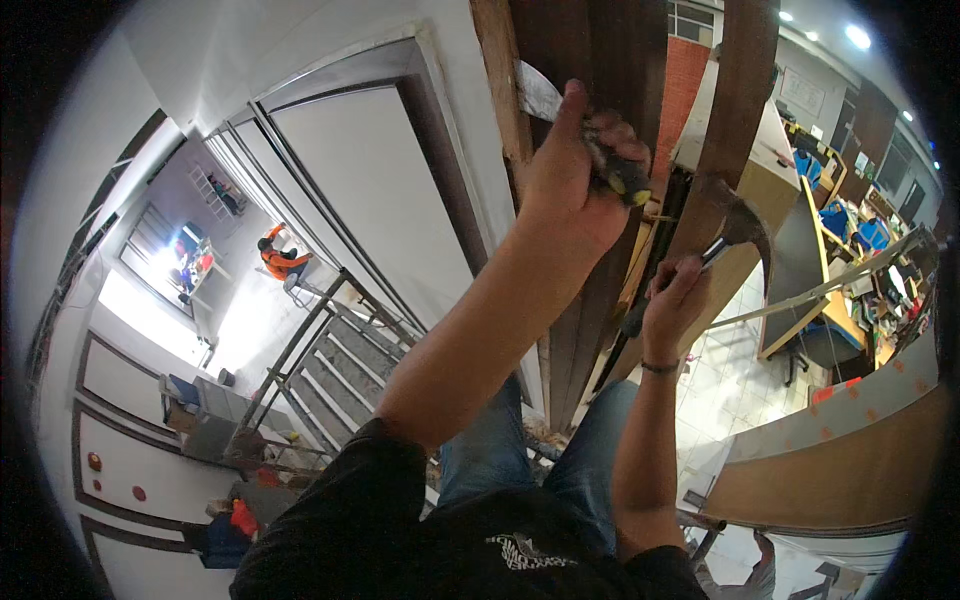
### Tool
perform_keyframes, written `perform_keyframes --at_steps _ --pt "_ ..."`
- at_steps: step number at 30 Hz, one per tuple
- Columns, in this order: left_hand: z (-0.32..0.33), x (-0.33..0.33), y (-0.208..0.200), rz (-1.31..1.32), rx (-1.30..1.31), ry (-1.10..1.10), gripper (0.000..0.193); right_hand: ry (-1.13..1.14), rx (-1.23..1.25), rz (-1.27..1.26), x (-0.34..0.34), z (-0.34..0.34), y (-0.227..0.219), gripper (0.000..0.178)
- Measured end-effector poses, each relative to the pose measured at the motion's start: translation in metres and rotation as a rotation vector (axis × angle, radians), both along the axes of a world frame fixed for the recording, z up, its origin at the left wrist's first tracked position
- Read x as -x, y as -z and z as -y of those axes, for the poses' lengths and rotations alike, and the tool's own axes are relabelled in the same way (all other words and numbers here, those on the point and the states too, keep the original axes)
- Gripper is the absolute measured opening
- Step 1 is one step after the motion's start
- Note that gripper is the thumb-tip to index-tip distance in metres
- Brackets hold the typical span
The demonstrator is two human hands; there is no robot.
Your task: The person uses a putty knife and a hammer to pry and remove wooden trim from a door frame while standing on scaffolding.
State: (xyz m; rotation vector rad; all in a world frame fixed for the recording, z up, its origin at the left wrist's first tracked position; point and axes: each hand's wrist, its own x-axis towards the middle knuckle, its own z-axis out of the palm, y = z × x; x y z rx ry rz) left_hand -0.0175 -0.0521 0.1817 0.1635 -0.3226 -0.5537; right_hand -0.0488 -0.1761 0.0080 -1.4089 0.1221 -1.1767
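Note:
My left hand (pixel 572 180) is raised and closed around the black-and-yellow handle of a scraper (pixel 538 93). Its broad pale blade meets the edge of an upright wooden board (pixel 496 60) beside the white wall. Lower and to the right, my right hand (pixel 674 300) grips a claw hammer (pixel 742 224) by its shaft, with the dark grip end showing below the fist. The hammer head, its curved claw on the right, is apart from the scraper and overlaps a brown wooden post (pixel 735 120) in view.
Metal scaffolding (pixel 300 350) with a slatted platform (pixel 350 365) stands at left. Far below, a person in an orange top (pixel 284 262) works by the wall. Cluttered desks (pixel 850 290) fill the right side. A long thin strip (pixel 830 285) slants across there. A curved brown panel (pixel 820 480) stands lower right.

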Motion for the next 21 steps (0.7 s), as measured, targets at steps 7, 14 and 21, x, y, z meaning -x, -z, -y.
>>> perform_keyframes --at_steps 7,14,21 --pt "-0.032 -0.001 -0.001 0.001 -0.049 0.109 0.02 0.039 -0.044 0.008 0.002 -0.006 -0.005 0.044" --pt "-0.06 0.005 -0.005 -0.144 -0.043 0.333 0.024 0.024 0.017 0.019 0.004 -0.001 -0.005 0.045" --pt "-0.084 0.008 0.002 -0.184 -0.066 0.406 0.024 0.114 0.092 -0.058 0.005 0.012 0.01 0.044"
